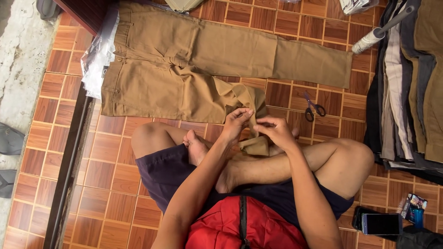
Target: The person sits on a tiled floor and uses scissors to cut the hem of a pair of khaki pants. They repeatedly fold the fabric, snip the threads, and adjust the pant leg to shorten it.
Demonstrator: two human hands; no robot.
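A person sits cross-legged on the brown tiled floor [106, 184], bare feet tucked in at the middle of the frame, in dark shorts and a red top. Spread across the upper half of the frame lies a pair of tan trousers [194, 69], waistband toward the upper left and one leg stretched flat toward the upper right. The other leg is drawn down to the centre, where its hem end [256, 138] is bunched over the person's shins.

The left hand [236, 122] pinches the cloth near the hem, fingers closed narrow on a fold. The right hand [276, 130] sits just beside it, fingertips drawn together on the same cloth; something thin may be held between them, but it is too small to tell.

A pair of scissors [314, 108] lies on the tiles just right of the hands, apart from the trousers. At the right edge of the frame is a pile of folded clothes [406, 92], with a white roll [369, 41] leaning at its upper corner. A phone [380, 223] rests on the floor at the lower right, by the person's knee. Clear plastic wrapping [97, 55] lies under the waistband at the upper left.
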